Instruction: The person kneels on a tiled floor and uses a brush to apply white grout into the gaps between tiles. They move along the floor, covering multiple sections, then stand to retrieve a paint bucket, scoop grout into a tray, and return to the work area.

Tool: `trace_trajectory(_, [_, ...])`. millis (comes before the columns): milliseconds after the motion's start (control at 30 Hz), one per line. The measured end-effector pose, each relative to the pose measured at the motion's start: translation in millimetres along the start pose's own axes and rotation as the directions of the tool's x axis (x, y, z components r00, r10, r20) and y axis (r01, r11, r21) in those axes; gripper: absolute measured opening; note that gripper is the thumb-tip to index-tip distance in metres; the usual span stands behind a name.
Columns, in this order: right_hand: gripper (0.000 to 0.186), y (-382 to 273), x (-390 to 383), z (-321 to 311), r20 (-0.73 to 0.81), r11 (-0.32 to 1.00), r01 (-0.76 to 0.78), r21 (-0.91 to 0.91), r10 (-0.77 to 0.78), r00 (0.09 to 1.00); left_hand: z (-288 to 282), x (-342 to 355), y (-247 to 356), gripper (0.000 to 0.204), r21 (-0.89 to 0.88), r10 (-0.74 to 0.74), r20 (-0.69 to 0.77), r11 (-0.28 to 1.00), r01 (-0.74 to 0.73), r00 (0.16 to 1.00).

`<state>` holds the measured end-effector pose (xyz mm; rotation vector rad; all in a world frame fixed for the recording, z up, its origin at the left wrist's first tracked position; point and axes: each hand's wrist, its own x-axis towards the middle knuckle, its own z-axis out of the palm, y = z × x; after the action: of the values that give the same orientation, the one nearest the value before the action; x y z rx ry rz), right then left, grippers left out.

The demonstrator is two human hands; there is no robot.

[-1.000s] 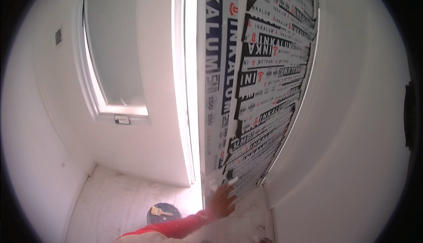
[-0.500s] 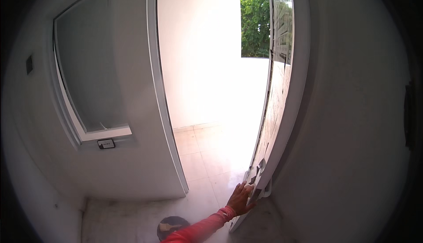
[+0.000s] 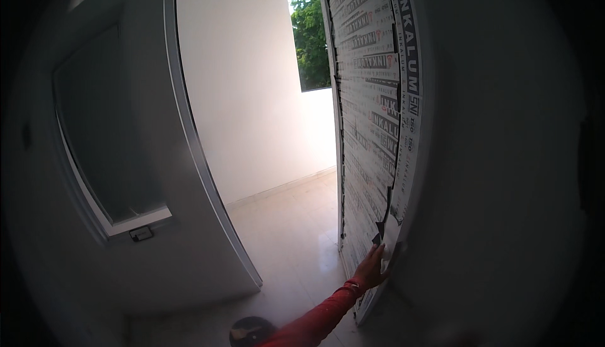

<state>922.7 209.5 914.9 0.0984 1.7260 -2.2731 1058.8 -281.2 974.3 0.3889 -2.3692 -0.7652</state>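
Observation:
A door (image 3: pixel 365 114) stands ajar on the right, its face covered in printed protective film with dark strips. Against its near edge, at about handle height, lies my left hand (image 3: pixel 370 268), fingers stretched out and together, thumb toward the right. The red sleeve of that arm comes up from the lower edge. Just above the fingertips the film is torn, and a dark loose flap (image 3: pixel 379 230) sticks out next to a pale bare patch. Whether the hand touches a handle is hidden. My right hand does not show clearly; only a faint reddish blur appears at the lower edge.
Left of the door is an open doorway with a metal frame (image 3: pixel 205 177), leading to a bright tiled floor (image 3: pixel 283 221). A frosted window (image 3: pixel 101 139) is in the left wall, with a small dark-rimmed object (image 3: pixel 141 233) under its sill. A round dark container (image 3: pixel 247 329) stands low beside my arm.
Much more of the door's film-covered face shows, where it was almost edge-on before. The doorway has shifted left in view. My left hand stays at the door's edge, slightly farther right and higher.

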Motion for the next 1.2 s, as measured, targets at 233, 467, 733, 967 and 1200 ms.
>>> trace_trajectory(233, [0.039,16,-102,-32,-0.034,0.933,-0.125,0.336,0.145,0.989,-6,-15,27,0.099,0.102,0.015,0.091,0.995,-0.025,0.996])
trace_trajectory(467, [0.025,189,-197,-90,-0.336,0.886,-0.308,0.347,0.424,0.841,5,-18,2,0.086,0.185,0.193,-0.031,0.965,-0.185,0.981])
trace_trajectory(733, [0.029,407,-337,-78,-0.488,0.701,-0.561,0.439,0.711,0.506,-17,-6,-69,0.072,0.592,0.392,-0.251,0.786,-0.18,0.885])
trace_trajectory(967, [0.024,519,-364,-43,-0.457,0.625,-0.566,0.538,0.78,0.426,19,-69,-120,0.063,0.621,0.625,-0.364,0.715,-0.32,0.691])
trace_trajectory(1200, [0.023,559,-360,-15,-0.355,0.474,-0.58,0.662,0.88,0.315,321,-398,-254,0.075,0.115,-0.018,0.799,0.986,-0.123,0.602])
